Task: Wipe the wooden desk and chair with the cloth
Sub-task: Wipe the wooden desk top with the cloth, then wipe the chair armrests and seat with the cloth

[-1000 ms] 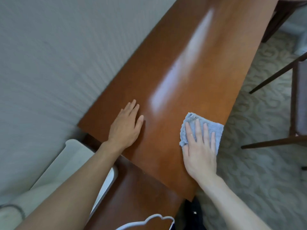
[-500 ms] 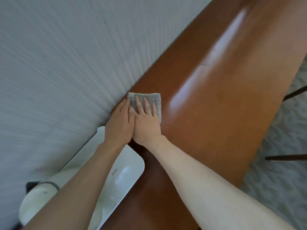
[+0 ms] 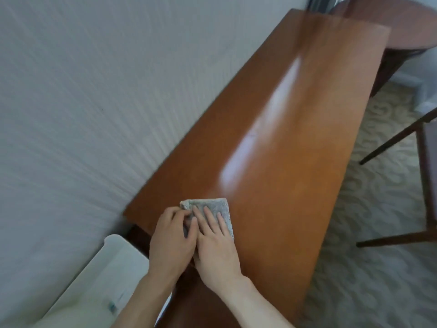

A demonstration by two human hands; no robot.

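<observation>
Far left, a pale ribbed wall [image 3: 82, 102] fills most of the picture. Down in the near-left corner sits a white plastic bin [image 3: 113, 268] with a rounded rim; the view is blurred there and its contents cannot be made out, only a small teal mark on its near side.

Moving right, the wooden desk [image 3: 295, 138] runs from the near edge away to the far right, glossy, with a long streak of light down its top. Its left long edge lies against the wall, and a darker lower surface shows at its near-left corner, beside the bin.

On the near-left part of the desk top, here are the hands, side by side and touching. The left hand [image 3: 171, 237] has its fingers curled in, pinching the left edge of the grey cloth [image 3: 220, 209], where the fabric bunches up into a fold. The right hand [image 3: 216, 242] lies flat on top of the cloth, fingers straight and spread, pressing it to the wood. The cloth pokes out beyond both sets of fingertips on the far side and along the right of the right hand.

Further right, patterned carpet [image 3: 378, 256], and the dark wooden chair [image 3: 425, 176] at the right edge, well apart from the hands, only its legs and rails showing.
</observation>
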